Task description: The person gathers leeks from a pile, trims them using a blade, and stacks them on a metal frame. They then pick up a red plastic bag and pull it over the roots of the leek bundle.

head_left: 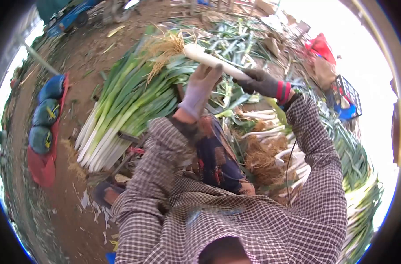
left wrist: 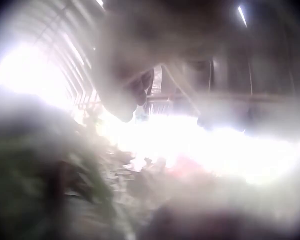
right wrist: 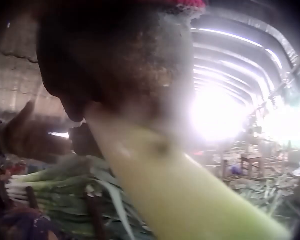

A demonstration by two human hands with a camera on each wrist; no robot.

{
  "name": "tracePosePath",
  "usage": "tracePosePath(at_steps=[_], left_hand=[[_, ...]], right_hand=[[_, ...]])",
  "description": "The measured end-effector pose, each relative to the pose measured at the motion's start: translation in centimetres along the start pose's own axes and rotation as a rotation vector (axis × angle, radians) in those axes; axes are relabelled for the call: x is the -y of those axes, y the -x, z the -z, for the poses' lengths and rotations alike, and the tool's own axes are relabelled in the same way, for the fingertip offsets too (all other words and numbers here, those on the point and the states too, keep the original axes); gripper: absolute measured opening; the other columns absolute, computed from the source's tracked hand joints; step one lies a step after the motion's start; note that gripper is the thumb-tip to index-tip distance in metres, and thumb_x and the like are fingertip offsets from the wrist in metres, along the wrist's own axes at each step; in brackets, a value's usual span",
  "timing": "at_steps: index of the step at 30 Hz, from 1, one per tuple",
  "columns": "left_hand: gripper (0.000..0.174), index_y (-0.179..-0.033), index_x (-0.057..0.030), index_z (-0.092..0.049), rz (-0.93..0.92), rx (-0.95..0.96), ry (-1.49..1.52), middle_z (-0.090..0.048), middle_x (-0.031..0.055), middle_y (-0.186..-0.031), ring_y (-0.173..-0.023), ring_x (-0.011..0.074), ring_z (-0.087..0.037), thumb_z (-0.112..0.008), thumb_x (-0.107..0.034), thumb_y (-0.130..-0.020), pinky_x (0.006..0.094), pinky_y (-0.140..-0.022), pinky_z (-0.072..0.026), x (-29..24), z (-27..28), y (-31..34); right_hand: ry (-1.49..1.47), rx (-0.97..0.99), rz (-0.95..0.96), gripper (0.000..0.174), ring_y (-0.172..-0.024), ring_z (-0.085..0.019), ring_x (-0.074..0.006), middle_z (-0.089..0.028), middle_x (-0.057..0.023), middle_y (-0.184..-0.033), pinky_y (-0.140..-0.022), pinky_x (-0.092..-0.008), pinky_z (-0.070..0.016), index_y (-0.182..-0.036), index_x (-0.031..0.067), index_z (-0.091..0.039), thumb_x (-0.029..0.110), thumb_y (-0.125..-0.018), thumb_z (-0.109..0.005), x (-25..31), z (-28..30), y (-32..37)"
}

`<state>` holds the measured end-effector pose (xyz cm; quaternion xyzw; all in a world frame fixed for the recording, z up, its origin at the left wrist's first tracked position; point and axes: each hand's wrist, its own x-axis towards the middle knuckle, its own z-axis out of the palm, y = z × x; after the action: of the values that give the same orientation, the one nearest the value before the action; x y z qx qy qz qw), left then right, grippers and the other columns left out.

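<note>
A white leek stalk (head_left: pixel 211 61) with bushy roots (head_left: pixel 172 48) is held up at a slant, roots toward the upper left. My right hand (head_left: pixel 263 83), in a dark glove with a red-striped cuff, grips its lower right part. In the right wrist view that hand (right wrist: pixel 120 65) is wrapped round the pale stalk (right wrist: pixel 165 185). My left hand (head_left: pixel 202 86), in a pale glove, is just below the stalk with its fingers extended; whether it touches is unclear. The right wrist view shows the left hand (right wrist: pixel 35 137) with its thumb raised. The left wrist view is badly blurred.
A large pile of leeks (head_left: pixel 121 110) lies at the left, and rooty leeks (head_left: pixel 271 154) lie right of my legs. Green bundles (head_left: pixel 45 112) rest on red cloth at far left. A black crate (head_left: pixel 348 99) stands at the right; leaf scraps (head_left: pixel 235 37) cover the ground ahead.
</note>
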<state>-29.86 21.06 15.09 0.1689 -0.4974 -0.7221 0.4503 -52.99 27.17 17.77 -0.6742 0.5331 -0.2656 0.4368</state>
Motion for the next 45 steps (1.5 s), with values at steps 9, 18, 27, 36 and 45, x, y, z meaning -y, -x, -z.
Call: tracePosePath(at_steps=[9, 18, 27, 36, 45], left_hand=[[0.043, -0.13, -0.0045, -0.053, 0.08, 0.153, 0.197, -0.063, 0.0109, -0.121, -0.112, 0.0233, -0.061, -0.068, -0.011, -0.089, 0.0351, -0.096, -0.0515, -6.5, 5.3, 2.1], [0.041, -0.13, -0.0039, -0.054, 0.044, 0.349, -1.034, -0.062, 0.0101, -0.124, -0.117, 0.0224, -0.059, -0.063, -0.02, -0.094, 0.0341, -0.1, -0.0483, -17.1, 6.8, 0.7], [0.04, -0.126, -0.0009, -0.055, -0.299, 0.438, -0.312, -0.064, 0.0126, -0.114, -0.11, 0.0219, -0.057, -0.065, -0.021, -0.094, 0.031, -0.093, -0.0498, -12.8, -4.0, -2.0], [0.021, -0.102, 0.0022, -0.068, -0.493, -0.152, -0.134, -0.067, 0.0025, -0.081, -0.066, 0.0095, -0.057, -0.074, -0.005, -0.082, 0.0253, -0.059, -0.0456, -14.7, -7.2, -4.8], [0.028, -0.105, 0.0001, -0.065, -0.363, -0.206, 0.016, -0.069, 0.0094, -0.088, -0.078, 0.0213, -0.066, -0.069, -0.023, -0.091, 0.0301, -0.074, -0.0558, -26.5, 8.6, 0.8]], right_hand=[[-0.132, 0.212, -0.11, 0.035, -0.054, -0.051, -0.0072, -0.052, 0.0042, -0.062, -0.052, -0.0241, -0.0434, -0.104, 0.003, -0.065, 0.033, -0.103, -0.047, 1.6, -2.9, 0.3], [0.012, 0.061, 0.169, 0.058, -0.046, -0.046, -0.0086, -0.042, 0.0031, -0.049, -0.049, -0.0263, -0.0438, -0.092, -0.0031, -0.064, 0.049, -0.102, -0.041, 3.2, 3.7, 1.6], [-0.091, 0.315, 0.237, 0.055, -0.075, -0.062, -0.0155, -0.063, -0.0086, -0.087, -0.071, -0.0291, -0.0523, -0.128, -0.0044, -0.054, 0.043, -0.099, -0.049, 11.3, 1.9, -1.6], [0.164, -0.66, 0.151, 0.093, -0.125, -0.052, -0.0276, -0.052, -0.0163, -0.136, -0.102, -0.0415, -0.0457, -0.147, 0.0118, -0.035, 0.035, -0.072, -0.086, -3.5, -11.1, -0.3], [0.781, -1.008, 0.483, 0.045, -0.064, -0.06, -0.0149, -0.067, -0.0093, -0.081, -0.059, -0.0314, -0.0495, -0.128, 0.011, -0.061, 0.02, -0.085, -0.073, -0.8, -6.5, -7.4]])
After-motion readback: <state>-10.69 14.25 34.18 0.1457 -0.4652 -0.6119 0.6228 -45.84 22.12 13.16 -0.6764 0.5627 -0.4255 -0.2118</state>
